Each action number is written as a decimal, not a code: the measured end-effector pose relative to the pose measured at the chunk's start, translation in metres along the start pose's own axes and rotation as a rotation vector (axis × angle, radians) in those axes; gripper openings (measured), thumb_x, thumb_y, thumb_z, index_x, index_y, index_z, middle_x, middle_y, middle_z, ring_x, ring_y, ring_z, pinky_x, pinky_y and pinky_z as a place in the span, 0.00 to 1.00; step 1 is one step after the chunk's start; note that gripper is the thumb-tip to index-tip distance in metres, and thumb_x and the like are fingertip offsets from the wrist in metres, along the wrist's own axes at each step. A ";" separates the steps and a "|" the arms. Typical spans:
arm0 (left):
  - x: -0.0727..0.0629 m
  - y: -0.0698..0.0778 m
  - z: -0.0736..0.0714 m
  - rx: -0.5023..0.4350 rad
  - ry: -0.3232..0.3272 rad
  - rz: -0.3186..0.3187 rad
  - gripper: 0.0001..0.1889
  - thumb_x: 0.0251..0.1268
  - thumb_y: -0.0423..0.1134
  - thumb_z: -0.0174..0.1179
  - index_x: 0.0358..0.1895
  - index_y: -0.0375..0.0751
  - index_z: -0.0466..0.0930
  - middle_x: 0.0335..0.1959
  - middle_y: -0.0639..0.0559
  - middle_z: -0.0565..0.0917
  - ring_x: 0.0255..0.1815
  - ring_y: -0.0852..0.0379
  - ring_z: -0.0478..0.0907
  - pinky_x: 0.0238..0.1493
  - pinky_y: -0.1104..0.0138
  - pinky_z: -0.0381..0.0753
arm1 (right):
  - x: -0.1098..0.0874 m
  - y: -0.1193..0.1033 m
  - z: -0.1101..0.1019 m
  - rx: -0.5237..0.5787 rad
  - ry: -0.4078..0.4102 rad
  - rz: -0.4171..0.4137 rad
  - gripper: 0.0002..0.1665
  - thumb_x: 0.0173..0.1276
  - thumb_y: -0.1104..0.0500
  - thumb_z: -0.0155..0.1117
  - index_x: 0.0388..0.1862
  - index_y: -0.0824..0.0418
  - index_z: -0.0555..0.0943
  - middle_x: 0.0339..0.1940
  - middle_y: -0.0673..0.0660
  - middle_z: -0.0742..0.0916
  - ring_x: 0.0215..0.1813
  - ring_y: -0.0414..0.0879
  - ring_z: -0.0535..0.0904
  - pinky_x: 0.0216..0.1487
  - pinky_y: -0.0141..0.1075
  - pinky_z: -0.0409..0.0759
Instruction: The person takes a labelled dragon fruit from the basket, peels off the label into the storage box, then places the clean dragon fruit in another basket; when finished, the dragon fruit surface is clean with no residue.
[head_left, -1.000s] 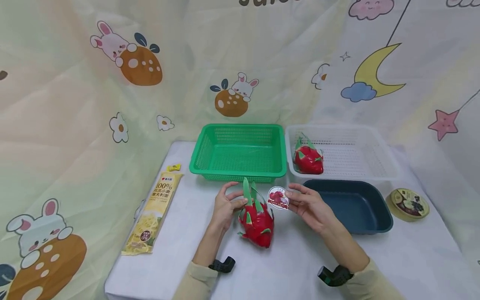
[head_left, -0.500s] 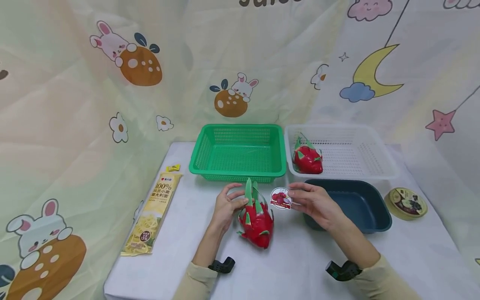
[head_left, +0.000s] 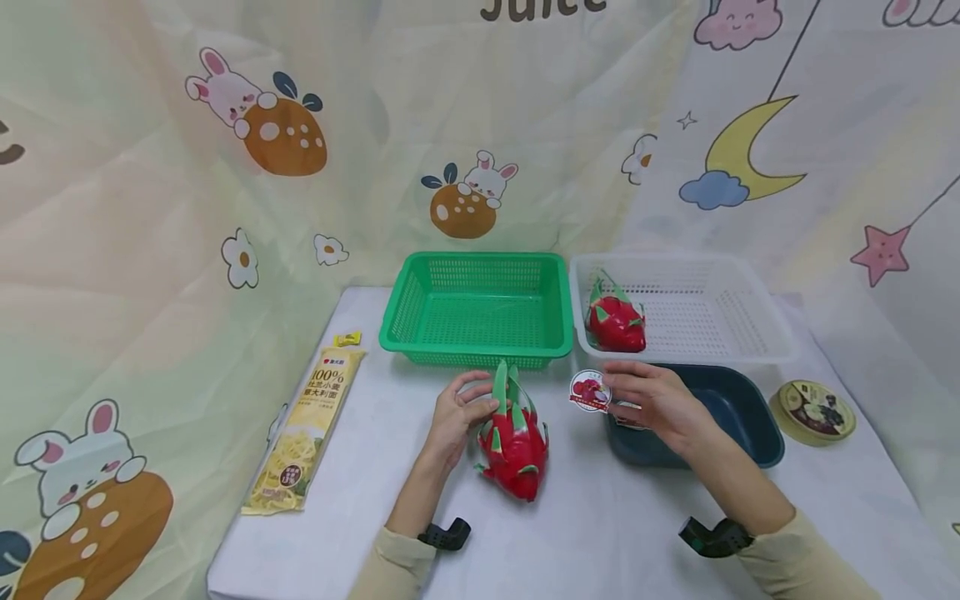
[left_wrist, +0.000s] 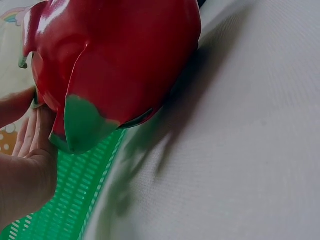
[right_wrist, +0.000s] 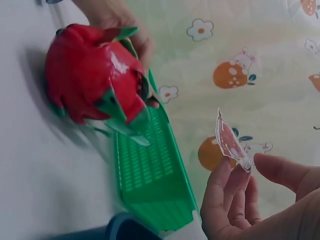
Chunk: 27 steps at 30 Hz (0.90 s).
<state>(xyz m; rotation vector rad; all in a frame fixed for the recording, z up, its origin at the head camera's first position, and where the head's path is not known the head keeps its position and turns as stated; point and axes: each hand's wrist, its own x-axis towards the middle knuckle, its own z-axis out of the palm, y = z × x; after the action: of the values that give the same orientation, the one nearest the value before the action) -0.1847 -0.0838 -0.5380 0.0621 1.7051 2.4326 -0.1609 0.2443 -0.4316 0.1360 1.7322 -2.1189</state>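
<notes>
A glossy red dragon fruit (head_left: 513, 454) with green leaves is in the middle of the head view, close over the white table. My left hand (head_left: 453, 417) holds it by its leaves, thumb and fingers at the upper left. In the left wrist view, the red body of the dragon fruit (left_wrist: 125, 55) fills the upper part. My right hand (head_left: 660, 404) pinches a round sticker (head_left: 589, 392) printed with a dragon fruit. The right wrist view shows this sticker (right_wrist: 230, 140) nearly edge-on between thumb and fingers. A dark blue basin (head_left: 738, 417) lies partly behind the right hand.
Behind stand a green basket (head_left: 480, 348) and a white basket (head_left: 780, 342) with another dragon fruit (head_left: 617, 323) in its left end. A pasta packet (head_left: 303, 433) and a small yellow wrapped piece (head_left: 347, 339) lie left. A round tin (head_left: 813, 412) sits far right.
My right hand has moved right with the sticker, away from the dragon fruit and across the blue basin's left part. The left hand and its dragon fruit have hardly moved.
</notes>
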 end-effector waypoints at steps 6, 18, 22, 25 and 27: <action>-0.002 0.000 0.000 0.010 -0.013 0.012 0.30 0.65 0.24 0.68 0.69 0.31 0.70 0.57 0.29 0.84 0.42 0.51 0.91 0.47 0.64 0.89 | 0.001 -0.002 -0.017 0.007 0.009 -0.010 0.11 0.80 0.57 0.62 0.54 0.51 0.87 0.51 0.49 0.87 0.50 0.44 0.85 0.54 0.37 0.87; -0.002 0.000 0.000 0.023 -0.028 0.017 0.29 0.66 0.26 0.68 0.69 0.32 0.71 0.59 0.27 0.82 0.44 0.52 0.91 0.49 0.65 0.88 | 0.004 -0.003 -0.051 -0.079 0.011 0.003 0.11 0.80 0.54 0.61 0.57 0.51 0.84 0.53 0.45 0.85 0.55 0.44 0.81 0.56 0.38 0.86; -0.001 0.000 0.001 0.009 -0.031 0.013 0.29 0.66 0.26 0.68 0.69 0.31 0.70 0.59 0.27 0.83 0.43 0.52 0.91 0.48 0.65 0.89 | 0.004 -0.003 -0.061 -0.108 0.023 0.005 0.15 0.80 0.54 0.61 0.61 0.55 0.83 0.52 0.45 0.85 0.54 0.44 0.81 0.55 0.38 0.86; -0.001 0.001 0.001 -0.001 -0.030 0.007 0.29 0.65 0.25 0.67 0.69 0.30 0.70 0.58 0.28 0.83 0.42 0.52 0.91 0.47 0.65 0.89 | 0.004 -0.002 -0.068 -0.123 0.028 0.007 0.15 0.80 0.54 0.61 0.61 0.55 0.84 0.51 0.44 0.86 0.53 0.43 0.82 0.54 0.38 0.87; -0.001 0.001 0.001 -0.005 -0.029 0.005 0.29 0.66 0.25 0.67 0.69 0.30 0.70 0.58 0.29 0.83 0.42 0.52 0.91 0.47 0.65 0.89 | 0.004 -0.002 -0.072 -0.133 0.030 0.010 0.15 0.81 0.54 0.61 0.60 0.55 0.84 0.50 0.43 0.86 0.52 0.42 0.83 0.54 0.38 0.87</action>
<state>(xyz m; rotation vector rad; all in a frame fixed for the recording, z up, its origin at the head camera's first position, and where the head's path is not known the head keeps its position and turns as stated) -0.1834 -0.0832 -0.5364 0.1013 1.6886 2.4274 -0.1781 0.3123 -0.4473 0.1384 1.8793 -1.9972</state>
